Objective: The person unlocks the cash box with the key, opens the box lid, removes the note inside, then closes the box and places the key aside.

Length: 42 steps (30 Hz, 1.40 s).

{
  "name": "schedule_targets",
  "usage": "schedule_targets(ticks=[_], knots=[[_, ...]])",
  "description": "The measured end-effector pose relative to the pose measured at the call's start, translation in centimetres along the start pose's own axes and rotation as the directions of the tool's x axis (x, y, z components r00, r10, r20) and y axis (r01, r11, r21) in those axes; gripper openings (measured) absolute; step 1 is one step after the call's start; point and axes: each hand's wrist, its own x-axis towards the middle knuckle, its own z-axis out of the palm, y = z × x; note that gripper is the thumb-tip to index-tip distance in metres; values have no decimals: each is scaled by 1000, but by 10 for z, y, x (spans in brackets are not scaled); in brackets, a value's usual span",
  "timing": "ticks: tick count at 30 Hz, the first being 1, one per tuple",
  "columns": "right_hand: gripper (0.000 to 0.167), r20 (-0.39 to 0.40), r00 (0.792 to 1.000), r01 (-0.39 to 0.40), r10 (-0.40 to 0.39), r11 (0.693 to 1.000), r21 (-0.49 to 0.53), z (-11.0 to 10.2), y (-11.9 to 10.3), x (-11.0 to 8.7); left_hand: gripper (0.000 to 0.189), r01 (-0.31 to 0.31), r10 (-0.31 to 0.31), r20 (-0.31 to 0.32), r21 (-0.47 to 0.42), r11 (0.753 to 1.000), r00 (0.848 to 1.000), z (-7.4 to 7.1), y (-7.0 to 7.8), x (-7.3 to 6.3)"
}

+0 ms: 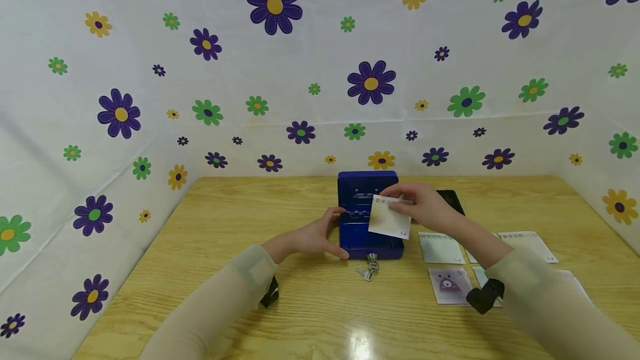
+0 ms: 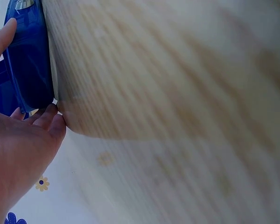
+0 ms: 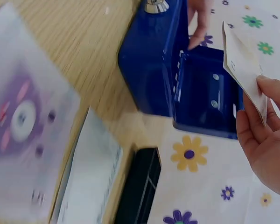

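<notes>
A square paper card point(image 1: 387, 222), off-white with a brownish tint, tilts above the right part of the open box point(image 1: 387, 252), small printed characters along its upper edge. The right hand point(image 1: 425, 207) pinches it between thumb and fingers. The box is deep blue and glossy, with rounded corners and its hinged lid point(image 1: 367, 178) standing up at the back. The left hand point(image 1: 315, 236) grips the box's left side, thumb at the front corner and fingers at the back one. A shiny metal lock point(image 1: 372, 258) sits on the box's front, with small keys point(image 1: 367, 275) just before it on the table point(image 1: 290, 321) of pale, streaky wood. Right of the box lie more cards point(image 1: 442, 248), one showing a purple one-eyed creature point(image 1: 447, 283); a black object point(image 1: 453, 201) sits farther back on that side. Behind the box, close to the lid, the table's far edge meets a flowered cloth point(image 1: 310, 60); left of the box and in front of it, the wood stretches wide
</notes>
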Motion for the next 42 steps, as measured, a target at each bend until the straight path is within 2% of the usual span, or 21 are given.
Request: schedule_targets(ticks=[9, 18, 23, 27, 31, 38, 42], knots=[[25, -7, 999, 50, -50, 999, -17, -33, 9, -40, 93, 4, -4, 7, -19, 1000, 1000, 0, 1, 0], [22, 10, 997, 82, -81, 995, -58, -55, 22, -92, 93, 2, -2, 12, -32, 999, 1000, 1, -1, 0], [22, 38, 991, 130, -127, 988, -78, -62, 33, -116, 92, 12, -12, 7, -34, 999, 1000, 0, 2, -2], [23, 84, 991, 105, -99, 992, -64, -67, 44, -131, 93, 20, -20, 5, -28, 999, 1000, 0, 2, -2], [23, 122, 991, 64, -58, 997, -45, -67, 50, -145, 92, 18, -18, 5, -27, 999, 1000, 1, 2, -1], [26, 192, 975, 103, -115, 992, 70, -49, 61, -157, 91, 21, -21, 1, -40, 999, 1000, 0, 2, -1], [25, 238, 966, 82, -106, 991, 108, -36, 66, -159, 92, 24, -24, 1, -40, 999, 1000, 1, 2, 0]])
